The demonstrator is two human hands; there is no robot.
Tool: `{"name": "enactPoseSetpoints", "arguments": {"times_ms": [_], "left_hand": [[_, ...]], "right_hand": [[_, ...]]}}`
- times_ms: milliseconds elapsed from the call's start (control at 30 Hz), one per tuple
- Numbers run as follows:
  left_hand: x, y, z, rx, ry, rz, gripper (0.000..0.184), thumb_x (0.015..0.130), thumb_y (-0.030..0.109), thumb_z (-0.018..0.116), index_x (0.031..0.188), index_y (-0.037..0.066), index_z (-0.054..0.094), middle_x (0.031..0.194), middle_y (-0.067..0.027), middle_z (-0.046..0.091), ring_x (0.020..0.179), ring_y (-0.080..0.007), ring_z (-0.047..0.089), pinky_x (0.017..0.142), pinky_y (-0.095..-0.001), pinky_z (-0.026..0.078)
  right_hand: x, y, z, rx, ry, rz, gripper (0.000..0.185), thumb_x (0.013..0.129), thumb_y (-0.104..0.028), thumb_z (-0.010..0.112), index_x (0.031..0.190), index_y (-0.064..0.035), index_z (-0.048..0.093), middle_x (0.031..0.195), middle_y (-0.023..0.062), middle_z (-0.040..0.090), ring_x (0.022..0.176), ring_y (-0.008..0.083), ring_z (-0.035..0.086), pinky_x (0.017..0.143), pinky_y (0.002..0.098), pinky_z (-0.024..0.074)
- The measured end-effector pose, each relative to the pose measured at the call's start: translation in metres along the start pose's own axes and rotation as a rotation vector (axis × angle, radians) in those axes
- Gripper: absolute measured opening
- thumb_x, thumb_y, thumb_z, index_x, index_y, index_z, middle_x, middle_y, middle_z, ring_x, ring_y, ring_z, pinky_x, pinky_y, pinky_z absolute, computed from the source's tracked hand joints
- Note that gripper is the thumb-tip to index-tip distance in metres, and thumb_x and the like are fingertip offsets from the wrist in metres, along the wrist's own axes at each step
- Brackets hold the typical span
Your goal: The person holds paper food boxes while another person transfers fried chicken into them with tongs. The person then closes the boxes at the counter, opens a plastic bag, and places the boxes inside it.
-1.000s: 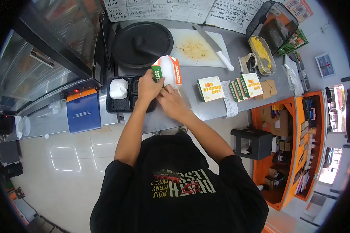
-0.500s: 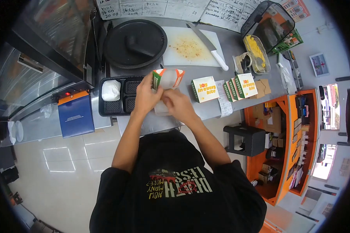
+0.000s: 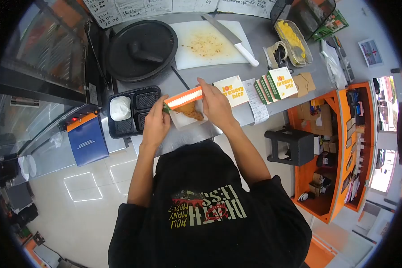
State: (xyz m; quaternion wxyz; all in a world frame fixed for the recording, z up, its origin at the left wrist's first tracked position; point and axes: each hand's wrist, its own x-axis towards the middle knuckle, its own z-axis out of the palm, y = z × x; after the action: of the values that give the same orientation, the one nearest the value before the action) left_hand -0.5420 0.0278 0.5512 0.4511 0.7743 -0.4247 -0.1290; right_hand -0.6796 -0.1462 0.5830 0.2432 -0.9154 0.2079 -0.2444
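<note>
Both my hands hold an orange, white and green carton (image 3: 185,99) above the front of the steel counter. My left hand (image 3: 156,123) grips its left end, and my right hand (image 3: 217,105) grips the right end. Just below the carton's patterned edge lies a piece of brown fried food (image 3: 190,110), on or in something whitish and translucent. Left of my left hand is a black compartment tray (image 3: 140,106) with a white wrapped bundle (image 3: 120,108) in it. A white box (image 3: 231,90) with orange lettering stands beyond my right hand.
Behind are a round black lid (image 3: 141,50) and a knife (image 3: 231,40) on a stained white cutting board (image 3: 209,43). To the right are more boxes (image 3: 279,83), a paper receipt (image 3: 257,103) and a tub of yellow food (image 3: 293,42). A blue folder (image 3: 87,140) lies left.
My hands have moved apart to opposite ends of the carton, which is now turned sideways. The brown food has come into view. The camera view has shifted slightly.
</note>
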Motion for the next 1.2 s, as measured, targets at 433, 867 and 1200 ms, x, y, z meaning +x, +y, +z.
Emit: {"name": "enactPoseSetpoints", "arguments": {"times_ms": [433,867,1200], "left_hand": [[-0.024,0.020,0.006,0.318,-0.300,0.210,0.052,0.081,0.016,0.072,0.120,-0.010,0.049,0.141,-0.0321,0.041,0.138,-0.0530,0.032,0.115,-0.0534,0.031],[0.007,0.023,0.054,0.323,-0.552,0.270,0.063,0.102,0.038,0.049,0.149,-0.002,0.035,0.146,-0.0267,0.043,0.135,-0.0409,0.042,0.113,-0.0443,0.030],[0.009,0.027,0.055,0.264,-0.597,0.171,0.059,0.103,0.035,0.051,0.149,-0.002,0.040,0.142,-0.0218,0.052,0.128,-0.0324,0.051,0.109,-0.0398,0.037]], "right_hand": [[-0.075,0.037,0.005,0.763,-0.207,0.256,0.062,0.081,0.014,0.058,0.140,-0.0019,0.048,0.138,0.0192,0.056,0.125,0.0305,0.059,0.104,0.0393,0.0498],[-0.122,0.055,0.077,0.712,0.468,0.346,0.019,0.076,-0.013,0.076,0.090,-0.0005,0.074,0.090,0.0145,0.072,0.078,0.0280,0.070,0.072,0.0363,0.0543],[-0.117,0.058,0.073,0.677,0.382,0.380,0.014,0.074,-0.010,0.074,0.084,0.0003,0.074,0.086,0.0150,0.070,0.079,0.0320,0.068,0.073,0.0396,0.0531]]}}
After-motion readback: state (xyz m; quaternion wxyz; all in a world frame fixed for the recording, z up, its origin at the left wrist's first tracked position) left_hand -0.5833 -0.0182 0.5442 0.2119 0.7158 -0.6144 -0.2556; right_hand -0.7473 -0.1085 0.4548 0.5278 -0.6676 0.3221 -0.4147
